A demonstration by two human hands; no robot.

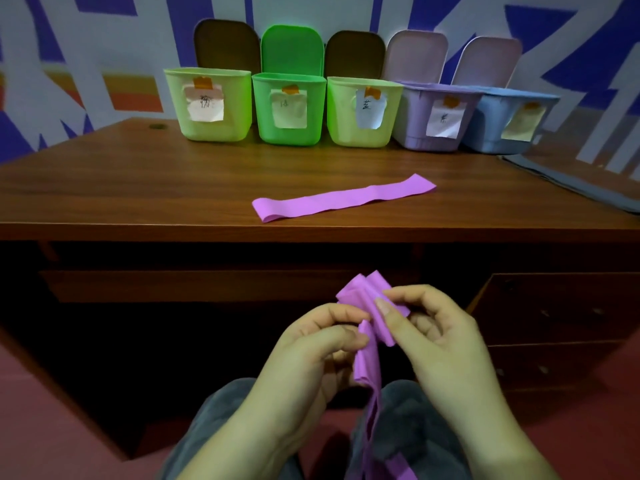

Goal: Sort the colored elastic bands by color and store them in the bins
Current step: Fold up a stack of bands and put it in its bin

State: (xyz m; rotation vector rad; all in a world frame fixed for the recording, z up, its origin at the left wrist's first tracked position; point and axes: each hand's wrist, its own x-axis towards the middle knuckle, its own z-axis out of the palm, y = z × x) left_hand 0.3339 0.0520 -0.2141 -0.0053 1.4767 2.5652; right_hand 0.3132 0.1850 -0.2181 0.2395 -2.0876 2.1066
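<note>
Left hand (311, 344) sat low in view, below the table (138, 188) edge, thumb and forefinger pinching a purple elastic band (369, 327) at its folded middle. Right hand (440, 337) just beside it, thumb and fingertips pinching the same band's bunched top folds. The two hands were close together, almost touching, with the band between them. The band's loose tail hung down between the hands and past grey-trousered knees (221, 420) toward the bottom edge.

Up and ahead of the hands, on the table, a second purple band (343, 199) lay flat and stretched out, near the front edge, slanting up to the right. Neither hand touched it.

Further beyond the hands, a row of five open bins stood along the back of the table, lids tipped up against the wall, each with a taped paper label. Left to right: pale green bin (211, 105), up-left of the left hand; bright green bin (289, 110); another pale green bin (362, 112), roughly straight ahead of the hands; purple bin (433, 116), up-right of the right hand; blue bin (512, 121), farthest right. Bins touched or stood just beside each other. Label writing was too blurred to read. Bin contents were not visible.

Grey cloth (568, 181) lay on the table's right edge, far right of the right hand.
</note>
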